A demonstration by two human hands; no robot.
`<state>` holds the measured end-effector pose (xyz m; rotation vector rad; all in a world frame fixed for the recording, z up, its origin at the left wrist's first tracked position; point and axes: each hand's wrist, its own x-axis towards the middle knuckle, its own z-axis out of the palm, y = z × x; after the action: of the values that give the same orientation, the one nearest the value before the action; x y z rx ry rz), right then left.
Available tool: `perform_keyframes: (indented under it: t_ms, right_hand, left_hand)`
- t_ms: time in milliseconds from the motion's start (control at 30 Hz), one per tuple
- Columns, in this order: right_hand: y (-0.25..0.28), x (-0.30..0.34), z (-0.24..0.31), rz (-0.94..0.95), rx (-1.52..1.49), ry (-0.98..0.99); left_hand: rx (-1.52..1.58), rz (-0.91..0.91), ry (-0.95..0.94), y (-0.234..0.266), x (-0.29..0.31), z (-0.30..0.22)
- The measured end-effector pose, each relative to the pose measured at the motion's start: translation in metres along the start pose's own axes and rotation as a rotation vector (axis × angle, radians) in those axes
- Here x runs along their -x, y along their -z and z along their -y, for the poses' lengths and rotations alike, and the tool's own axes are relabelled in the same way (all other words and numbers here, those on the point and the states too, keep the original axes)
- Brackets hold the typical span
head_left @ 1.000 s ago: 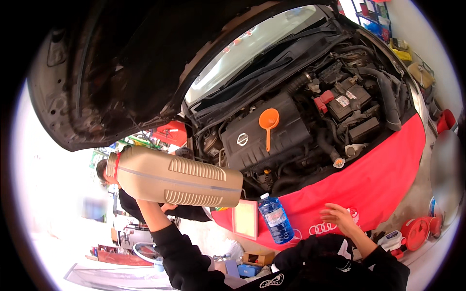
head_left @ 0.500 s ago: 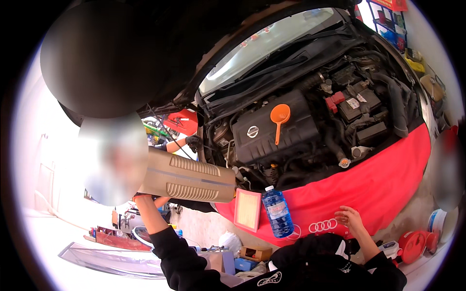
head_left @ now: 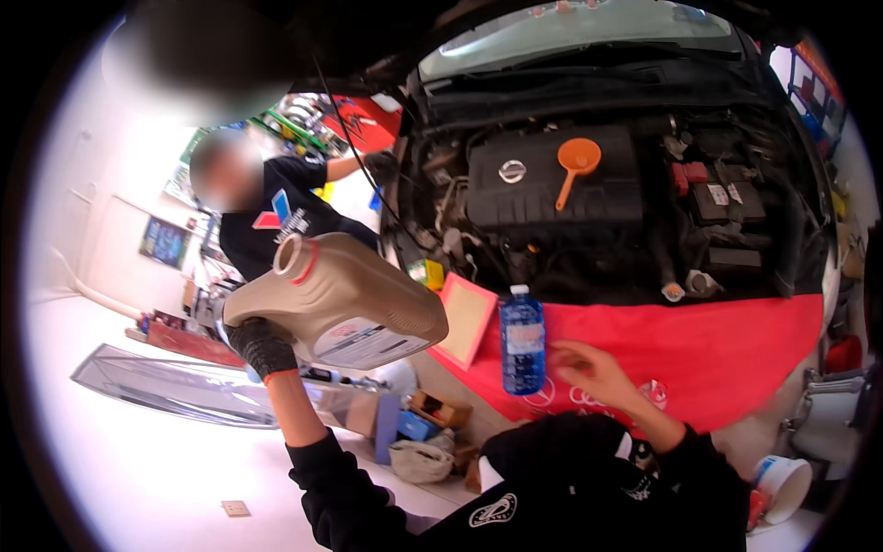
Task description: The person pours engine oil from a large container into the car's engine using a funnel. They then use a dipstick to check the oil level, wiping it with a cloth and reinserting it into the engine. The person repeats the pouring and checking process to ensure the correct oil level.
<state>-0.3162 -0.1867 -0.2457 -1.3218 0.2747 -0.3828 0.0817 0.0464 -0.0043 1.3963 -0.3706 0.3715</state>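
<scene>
In my gloved left hand (head_left: 260,348) is a large gold-brown motor oil jug (head_left: 368,290), tilted, its mouth with a red ring showing and no cap on it. The hand is closed around the jug's handle side. My bare right hand (head_left: 596,375) hovers over the red fender cover (head_left: 736,354), fingers apart and slightly blurred, close to a blue bottle of fluid (head_left: 523,345) with a white cap. Left of that bottle leans a pink-framed air filter (head_left: 464,322). An orange funnel (head_left: 579,158) lies on the black engine cover (head_left: 607,198).
The car's hood is raised over the engine bay. A co-worker (head_left: 285,207) in a black shirt stands at the left, a gloved hand at the fender. A yellow box (head_left: 426,273) sits by the filter. Boxes (head_left: 440,409) and a white bucket (head_left: 786,488) stand on the floor.
My left hand has turned the jug so its mouth and label now show. My right hand has moved left toward the blue bottle. The view has shifted, revealing more of the co-worker.
</scene>
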Motion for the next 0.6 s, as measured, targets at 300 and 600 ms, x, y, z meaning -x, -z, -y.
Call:
perform_keyframes:
  t_ms: [300,600]
  right_hand:
    - [-0.104,-0.017,0.063,0.081,-0.100,-0.005]
    - [-0.129,0.011,0.105,-0.798,-0.105,-0.282]
  left_hand:
    - [-0.238,0.290,-0.028,-0.059,0.244,0.053]
    - [0.405,0.615,0.361,-0.102,0.390,0.049]
